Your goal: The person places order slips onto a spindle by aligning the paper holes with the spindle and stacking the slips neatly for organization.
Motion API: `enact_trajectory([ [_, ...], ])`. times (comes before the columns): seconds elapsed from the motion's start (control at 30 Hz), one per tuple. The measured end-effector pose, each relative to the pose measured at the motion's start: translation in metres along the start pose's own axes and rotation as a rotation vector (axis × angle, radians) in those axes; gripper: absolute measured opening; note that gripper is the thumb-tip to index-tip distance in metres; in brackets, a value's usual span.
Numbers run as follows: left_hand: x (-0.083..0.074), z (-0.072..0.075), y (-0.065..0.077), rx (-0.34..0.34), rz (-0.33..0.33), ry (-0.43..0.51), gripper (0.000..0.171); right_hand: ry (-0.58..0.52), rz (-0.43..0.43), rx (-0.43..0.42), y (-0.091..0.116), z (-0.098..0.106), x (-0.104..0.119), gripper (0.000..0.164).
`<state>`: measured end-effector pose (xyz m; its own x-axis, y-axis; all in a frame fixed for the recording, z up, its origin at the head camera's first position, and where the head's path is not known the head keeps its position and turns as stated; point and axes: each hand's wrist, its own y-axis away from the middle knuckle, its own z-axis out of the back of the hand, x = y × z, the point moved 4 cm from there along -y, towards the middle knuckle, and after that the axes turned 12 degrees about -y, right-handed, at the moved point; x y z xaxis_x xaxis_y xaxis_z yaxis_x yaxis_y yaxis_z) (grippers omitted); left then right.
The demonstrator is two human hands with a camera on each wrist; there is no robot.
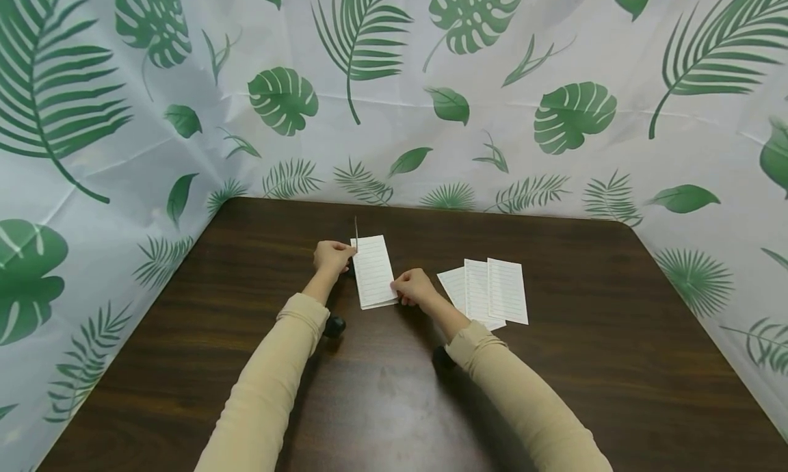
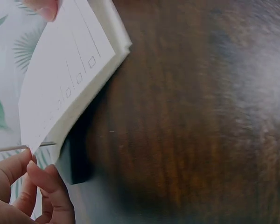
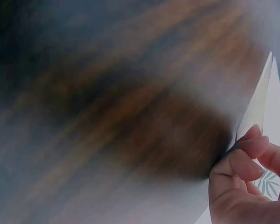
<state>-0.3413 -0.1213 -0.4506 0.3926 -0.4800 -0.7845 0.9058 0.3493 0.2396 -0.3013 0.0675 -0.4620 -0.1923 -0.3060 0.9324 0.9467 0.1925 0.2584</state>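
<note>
A thin stack of white lined sheets point(image 1: 373, 272), with small check boxes printed down one side in the left wrist view, is held between both hands over the table. My left hand point(image 1: 332, 256) pinches it at its upper left corner. A thin pale rod with a dark narrow tip point(image 2: 9, 149) crosses that corner right at the left fingertips. My right hand point(image 1: 416, 287) pinches the lower right corner between thumb and fingers. The right wrist view shows the stack edge-on point(image 3: 259, 109), its layers slightly parted.
Three more lined sheets point(image 1: 509, 291) lie fanned and overlapping on the dark wood table point(image 1: 591, 376), right of my right hand. A white curtain with green leaves point(image 1: 394, 137) stands behind the table and along its sides. Black wrist mounts point(image 1: 334, 326) sit under both forearms.
</note>
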Motion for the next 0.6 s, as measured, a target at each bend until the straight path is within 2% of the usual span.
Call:
enact_trajectory([
  [0.13, 0.0018, -0.0027, -0.0004, -0.013, -0.003, -0.055, 0.022, 0.092, 0.02, -0.043, -0.002, -0.0024, 0.0001, 0.018],
  [0.27, 0.0038, -0.0042, -0.0007, -0.022, 0.019, -0.08, 0.021, 0.17, 0.039, -0.049, -0.0018, -0.0049, 0.0023, 0.018],
  [0.4, 0.0041, -0.0054, -0.0002, -0.025, 0.041, -0.085, 0.02, 0.227, 0.055, -0.015, 0.0005, -0.0055, 0.0045, 0.027],
  [0.57, 0.0043, -0.0084, 0.0013, -0.03, 0.034, -0.119, 0.017, 0.279, 0.0, 0.043, -0.005, -0.0044, 0.0031, 0.035],
  [0.6, 0.0047, -0.0091, 0.0017, -0.033, 0.033, -0.128, 0.016, 0.294, 0.014, 0.057, -0.0059, -0.0041, 0.0032, 0.035],
])
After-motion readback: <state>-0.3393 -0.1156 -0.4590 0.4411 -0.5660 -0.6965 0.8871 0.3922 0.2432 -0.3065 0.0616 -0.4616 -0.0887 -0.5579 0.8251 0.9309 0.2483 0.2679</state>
